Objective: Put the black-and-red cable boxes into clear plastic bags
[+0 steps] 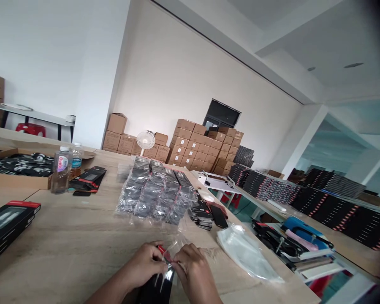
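At the bottom of the view my left hand point(145, 264) and my right hand point(191, 266) meet over the wooden table point(72, 236). Both pinch the top of a black box with a red edge point(162, 252) that sits in a clear plastic sleeve point(177, 245). The fingers of both hands are closed on the sleeve's opening. The lower part of the box runs out of view under my wrists.
Rows of bagged black boxes point(158, 192) lie ahead, loose boxes point(205, 213) beside them. A pile of empty clear sleeves point(247, 253) is at right. Two bottles point(61, 169), a cardboard tray point(19, 166) and a black box point(6, 223) are at left. Stacked cartons point(202, 145) and a fan point(145, 140) stand behind.
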Action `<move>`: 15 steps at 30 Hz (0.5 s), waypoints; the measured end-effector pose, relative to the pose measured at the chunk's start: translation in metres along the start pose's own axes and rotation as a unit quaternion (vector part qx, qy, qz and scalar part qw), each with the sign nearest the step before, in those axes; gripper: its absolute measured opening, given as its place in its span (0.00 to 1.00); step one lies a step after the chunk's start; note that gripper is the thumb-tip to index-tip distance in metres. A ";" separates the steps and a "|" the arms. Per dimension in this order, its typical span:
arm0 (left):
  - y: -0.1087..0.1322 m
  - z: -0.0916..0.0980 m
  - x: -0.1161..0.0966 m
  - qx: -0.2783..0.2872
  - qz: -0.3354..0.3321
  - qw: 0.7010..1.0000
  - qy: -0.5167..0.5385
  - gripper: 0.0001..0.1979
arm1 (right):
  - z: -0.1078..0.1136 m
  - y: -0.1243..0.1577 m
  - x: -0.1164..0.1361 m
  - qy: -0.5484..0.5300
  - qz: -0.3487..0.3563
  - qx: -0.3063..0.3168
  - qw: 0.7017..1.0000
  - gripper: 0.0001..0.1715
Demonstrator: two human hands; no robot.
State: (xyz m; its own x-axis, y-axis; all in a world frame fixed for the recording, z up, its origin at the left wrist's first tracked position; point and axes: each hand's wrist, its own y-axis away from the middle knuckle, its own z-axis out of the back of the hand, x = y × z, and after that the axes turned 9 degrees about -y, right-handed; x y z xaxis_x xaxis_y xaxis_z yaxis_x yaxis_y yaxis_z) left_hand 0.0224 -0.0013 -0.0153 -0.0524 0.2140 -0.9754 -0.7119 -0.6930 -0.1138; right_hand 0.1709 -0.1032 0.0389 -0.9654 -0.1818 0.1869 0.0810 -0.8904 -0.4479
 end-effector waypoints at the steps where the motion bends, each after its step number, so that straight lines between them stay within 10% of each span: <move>1: 0.000 0.001 0.000 0.002 0.004 1.000 0.009 0.01 | -0.002 0.001 -0.003 -0.034 -0.021 -0.004 0.999 0.07; 10: 0.000 0.001 -0.001 0.019 0.024 0.999 0.040 0.06 | -0.015 0.022 -0.017 -0.131 -0.108 -0.094 0.981 0.09; 15: -0.001 0.001 0.002 0.006 0.000 0.999 0.036 0.06 | -0.029 0.028 -0.009 -0.126 -0.097 -0.034 0.987 0.04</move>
State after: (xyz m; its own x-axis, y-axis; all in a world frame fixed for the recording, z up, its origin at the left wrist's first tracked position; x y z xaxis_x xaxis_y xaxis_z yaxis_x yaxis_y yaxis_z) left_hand 0.0221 0.0004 -0.0171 -0.0018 0.1627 -0.9867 -0.7208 -0.6842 -0.1115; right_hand 0.1748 -0.1143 -0.0011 -0.8678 -0.1156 0.4833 -0.1252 -0.8904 -0.4377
